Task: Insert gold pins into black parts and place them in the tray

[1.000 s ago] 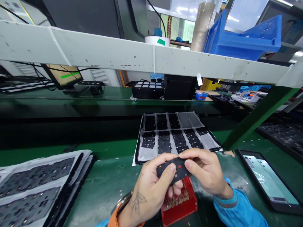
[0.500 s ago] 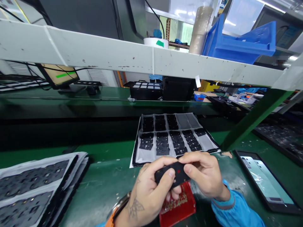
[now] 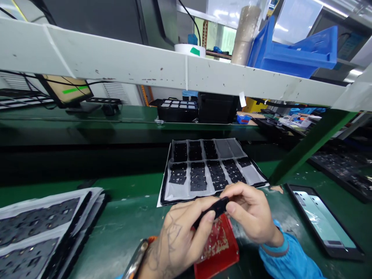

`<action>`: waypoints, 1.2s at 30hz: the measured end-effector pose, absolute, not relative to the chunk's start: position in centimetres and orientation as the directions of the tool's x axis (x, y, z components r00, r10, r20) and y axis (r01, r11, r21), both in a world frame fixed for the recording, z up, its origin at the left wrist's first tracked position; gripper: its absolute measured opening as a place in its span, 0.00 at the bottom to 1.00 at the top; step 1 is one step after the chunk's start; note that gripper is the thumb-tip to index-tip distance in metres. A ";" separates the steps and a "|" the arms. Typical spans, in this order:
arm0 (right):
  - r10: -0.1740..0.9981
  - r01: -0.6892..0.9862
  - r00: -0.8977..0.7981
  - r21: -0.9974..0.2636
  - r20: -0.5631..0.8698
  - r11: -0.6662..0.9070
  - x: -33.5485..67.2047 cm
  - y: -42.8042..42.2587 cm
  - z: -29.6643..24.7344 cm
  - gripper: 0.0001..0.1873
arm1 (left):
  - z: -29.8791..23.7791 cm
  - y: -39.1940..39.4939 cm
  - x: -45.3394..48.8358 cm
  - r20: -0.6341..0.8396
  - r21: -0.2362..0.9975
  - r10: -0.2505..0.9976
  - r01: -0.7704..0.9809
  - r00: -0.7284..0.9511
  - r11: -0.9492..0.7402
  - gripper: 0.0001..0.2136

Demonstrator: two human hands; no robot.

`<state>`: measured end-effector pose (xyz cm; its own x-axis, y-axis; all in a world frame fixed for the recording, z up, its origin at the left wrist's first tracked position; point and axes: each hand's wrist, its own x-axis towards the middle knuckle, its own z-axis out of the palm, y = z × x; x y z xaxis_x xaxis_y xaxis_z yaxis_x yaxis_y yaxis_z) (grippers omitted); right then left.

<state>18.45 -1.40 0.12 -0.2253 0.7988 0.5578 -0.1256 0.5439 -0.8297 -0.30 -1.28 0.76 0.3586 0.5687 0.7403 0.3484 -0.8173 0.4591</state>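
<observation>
Both my hands hold a small flat black part low in the middle of the head view, just above a red fixture block on the green bench. My left hand pinches its left end between thumb and fingers. My right hand pinches its right end. The part is turned nearly edge-on, so its face is hidden. Just beyond my hands lies a grey sheet carrying rows of black die-cut pieces.
A stack of similar sheets lies at the lower left. A black tray with a shiny plate sits at the right. A white shelf beam crosses overhead, with a blue bin on it. A green post slants at right.
The black part has been tilted from face-up to nearly edge-on, hiding its red mark. My left hand has rolled outward. The hands stay over the red block.
</observation>
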 end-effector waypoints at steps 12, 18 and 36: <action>0.710 -0.080 -0.276 -0.752 0.647 0.654 18.9 -1.0 1.1 0.12 | 0.3 -0.3 -0.2 0.826 0.251 0.401 0.378 0.397 -0.891 0.08; 0.757 -0.222 -0.282 -0.808 0.589 0.546 18.7 -1.0 0.8 0.11 | -0.4 -0.2 -0.2 0.863 0.146 0.314 0.399 0.397 -0.905 0.13; 0.753 -0.313 -0.261 -0.791 0.604 0.526 18.3 -0.8 0.5 0.09 | -1.6 -0.1 -0.3 0.892 0.104 0.266 0.408 0.365 -0.907 0.13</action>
